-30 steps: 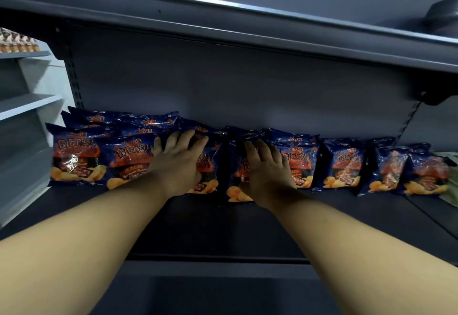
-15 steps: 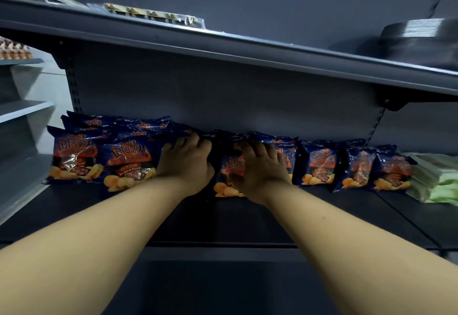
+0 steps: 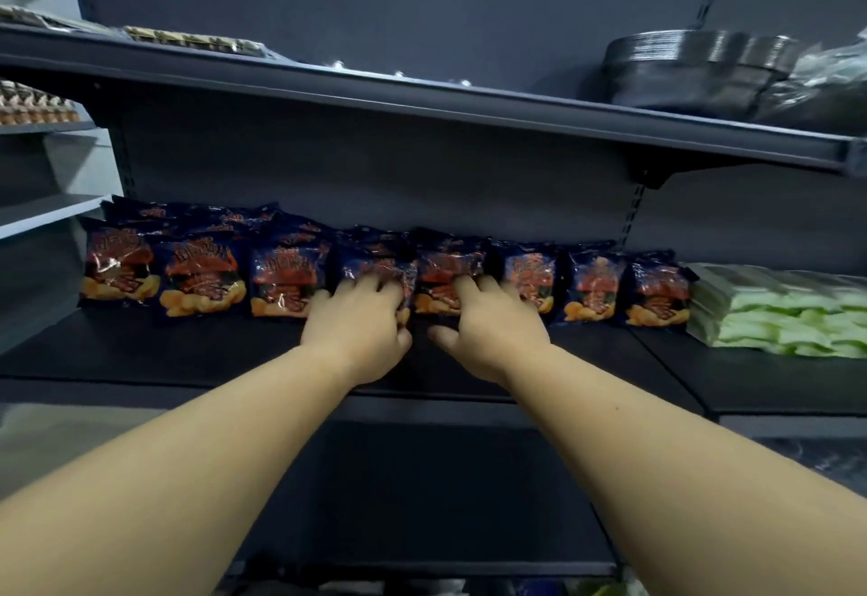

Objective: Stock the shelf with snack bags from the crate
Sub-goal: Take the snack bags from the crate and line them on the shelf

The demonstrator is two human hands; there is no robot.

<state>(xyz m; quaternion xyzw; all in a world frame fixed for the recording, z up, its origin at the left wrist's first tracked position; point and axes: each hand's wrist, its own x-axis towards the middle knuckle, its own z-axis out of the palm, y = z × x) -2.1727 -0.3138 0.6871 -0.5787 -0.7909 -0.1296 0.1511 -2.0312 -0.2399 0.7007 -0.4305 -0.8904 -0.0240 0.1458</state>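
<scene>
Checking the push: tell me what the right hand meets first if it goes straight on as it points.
The right hand points at the back of the shelf. Its fingers already lie on a snack bag in the row; behind that probably the shelf's back panel, though depth is unclear.

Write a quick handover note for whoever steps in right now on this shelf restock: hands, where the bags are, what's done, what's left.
Left hand: fingers straight, resting on a snack bag mid-row, holding nothing.
Right hand: the same on the neighbouring bag.
Bags: a row of blue chip bags stands along the back of the middle shelf, more behind them at the left end. Green packs lie at the row's right end.
Done: the row reaches from the shelf's left end to the green packs.
Left: the crate is out of view, so check whether any bags remain.
</scene>
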